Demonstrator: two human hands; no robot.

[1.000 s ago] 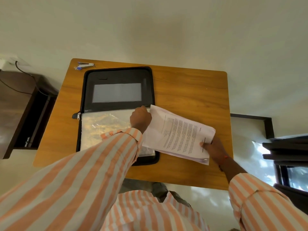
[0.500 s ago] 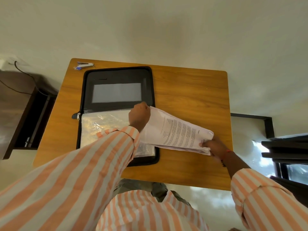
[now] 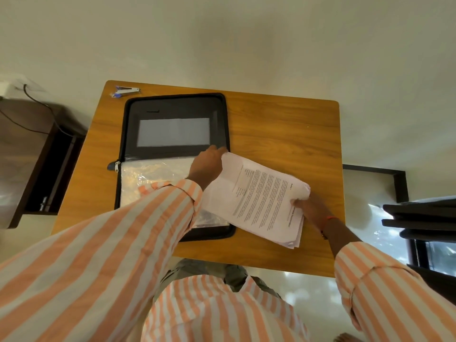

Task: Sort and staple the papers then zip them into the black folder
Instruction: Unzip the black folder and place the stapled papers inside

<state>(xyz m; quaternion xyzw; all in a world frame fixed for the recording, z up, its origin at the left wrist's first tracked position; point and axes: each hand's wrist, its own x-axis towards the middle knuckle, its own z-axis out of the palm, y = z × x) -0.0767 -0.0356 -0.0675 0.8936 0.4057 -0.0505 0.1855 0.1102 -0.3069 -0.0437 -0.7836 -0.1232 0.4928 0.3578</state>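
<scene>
The black folder [image 3: 177, 107] lies unzipped and spread flat on the wooden table [image 3: 283, 127], with clear plastic sleeves [image 3: 153, 174] showing in its near half. A stack of printed papers [image 3: 261, 196] hangs tilted over the folder's right edge. My left hand [image 3: 206, 164] grips the stack's far left corner. My right hand [image 3: 312, 208] pinches its right edge, where the top sheet curls up. A small stapler [image 3: 124, 91] with a blue end rests at the table's far left corner, apart from both hands.
A dark wooden cabinet [image 3: 29, 154] with a cable on top stands left of the table. Dark furniture [image 3: 424, 218] sits at the right by a window. My knees show under the table's near edge.
The paper stack was lifted on edge half a second ago and now lies flatter again, face up. My left hand has slid further up to the stack's far corner.
</scene>
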